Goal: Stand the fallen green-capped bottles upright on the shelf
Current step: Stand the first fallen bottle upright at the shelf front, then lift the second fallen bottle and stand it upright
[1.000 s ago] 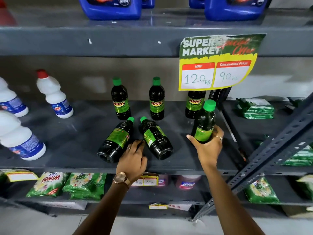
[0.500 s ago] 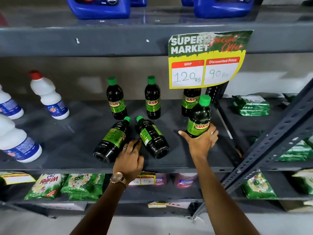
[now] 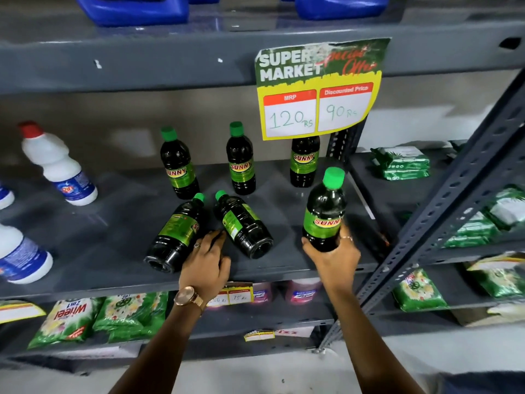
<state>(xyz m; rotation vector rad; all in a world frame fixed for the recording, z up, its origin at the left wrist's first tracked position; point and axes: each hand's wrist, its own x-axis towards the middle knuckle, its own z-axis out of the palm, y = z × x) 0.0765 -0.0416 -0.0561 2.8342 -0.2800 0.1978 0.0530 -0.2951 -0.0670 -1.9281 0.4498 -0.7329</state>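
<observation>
Three dark green-capped bottles stand upright at the back of the grey shelf (image 3: pixel 113 245): one on the left (image 3: pixel 177 166), one in the middle (image 3: pixel 241 162), one (image 3: pixel 304 163) partly behind the price sign. Two more lie on their sides in front, the left fallen bottle (image 3: pixel 174 237) and the right fallen bottle (image 3: pixel 244 226), caps pointing to the back. My left hand (image 3: pixel 206 265) rests between them, fingers touching the left one. My right hand (image 3: pixel 333 257) grips the base of an upright bottle (image 3: pixel 324 214), held near the shelf's right end.
White bottles with red caps (image 3: pixel 58 166) stand at the shelf's left. A yellow price sign (image 3: pixel 315 89) hangs from the shelf above. A slanted metal upright (image 3: pixel 454 200) crosses at the right. Green packets (image 3: pixel 402 163) fill neighbouring shelves, and blue jugs (image 3: pixel 136 7) stand overhead.
My right hand has turned its bottle so the label faces me and drawn it slightly toward the shelf's front. My left hand has stayed between the two fallen bottles.
</observation>
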